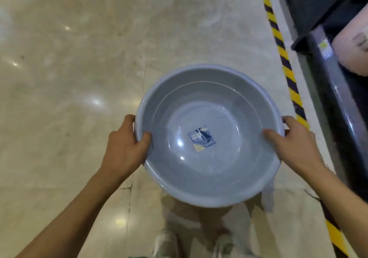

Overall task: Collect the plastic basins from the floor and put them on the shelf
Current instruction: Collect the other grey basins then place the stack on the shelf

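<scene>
The left hand and right hand grasp opposite rims of a grey basin, held above the marble floor. Striped hazard tape edges the dark shelf at right.

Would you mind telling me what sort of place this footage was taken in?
Probably a shop or warehouse aisle: the grey basin still carries a product label, a dark shelf bears a price tag, and yellow-black hazard tape lines the polished floor.
</scene>
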Motion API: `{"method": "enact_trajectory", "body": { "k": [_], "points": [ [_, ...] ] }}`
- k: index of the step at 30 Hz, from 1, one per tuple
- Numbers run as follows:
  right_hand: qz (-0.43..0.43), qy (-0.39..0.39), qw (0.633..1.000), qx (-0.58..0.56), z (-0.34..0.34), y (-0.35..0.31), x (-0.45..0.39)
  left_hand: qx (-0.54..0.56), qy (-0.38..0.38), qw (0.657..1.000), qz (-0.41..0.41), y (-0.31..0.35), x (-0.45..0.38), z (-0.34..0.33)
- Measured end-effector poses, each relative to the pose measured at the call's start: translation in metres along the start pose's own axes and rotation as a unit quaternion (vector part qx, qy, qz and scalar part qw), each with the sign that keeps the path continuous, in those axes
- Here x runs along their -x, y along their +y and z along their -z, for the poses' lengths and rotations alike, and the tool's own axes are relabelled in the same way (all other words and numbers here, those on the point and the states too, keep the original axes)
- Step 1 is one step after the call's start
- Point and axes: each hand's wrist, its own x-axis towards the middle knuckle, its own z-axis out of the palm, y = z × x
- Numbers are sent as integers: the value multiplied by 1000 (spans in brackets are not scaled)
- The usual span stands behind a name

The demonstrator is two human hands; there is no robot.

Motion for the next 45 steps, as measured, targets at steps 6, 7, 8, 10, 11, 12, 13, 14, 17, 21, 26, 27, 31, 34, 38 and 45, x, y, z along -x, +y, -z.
{"method": "enact_trajectory", "body": {
  "k": [6,7,8,10,11,12,13,14,17,21,26,27,31,34,38,45],
  "points": [
    [4,-18,999,33,-72,67,-16,-25,-22,999,-1,-65,-3,-83],
    [12,-19,999,46,-80,74,-16,-38,-21,999,-6,-72,-2,-91],
    [22,-22,998,60,-86,82,-15,-52,-19,998,-15,-77,-1,-97],
    [34,-28,997,69,-96,93,-14,-69,-15,997,-39,-86,1,-104],
    [39,-27,996,70,-99,97,-14,-73,-13,996,-45,-90,2,-107],
    [44,-21,996,75,-101,100,-15,-79,-15,996,-43,-92,2,-108],
    [50,-14,995,80,-103,101,-16,-85,-18,996,-37,-93,2,-110],
    [58,-7,994,87,-103,102,-16,-92,-23,995,-33,-94,2,-111],
    [87,-13,988,130,-106,107,-20,-105,-27,993,-44,-97,4,-116],
    [74,-16,981,180,-112,114,-25,-110,-21,992,-55,-103,4,-121],
    [-35,-69,995,-62,-121,117,-18,6,-85,992,92,-115,2,-126],
    [-67,-86,988,-113,-124,117,-16,71,-108,982,135,-115,3,-127],
    [-100,-114,970,-189,-129,121,-13,127,-118,975,140,-113,4,-131],
    [-87,-100,972,-192,-130,122,-13,94,-108,982,121,-113,2,-132],
    [-81,-78,971,-211,-123,115,-20,107,-99,981,127,-101,-5,-126],
    [-64,-44,965,-252,-37,47,-22,142,-78,982,100,-22,-16,-52]
  ]
}}
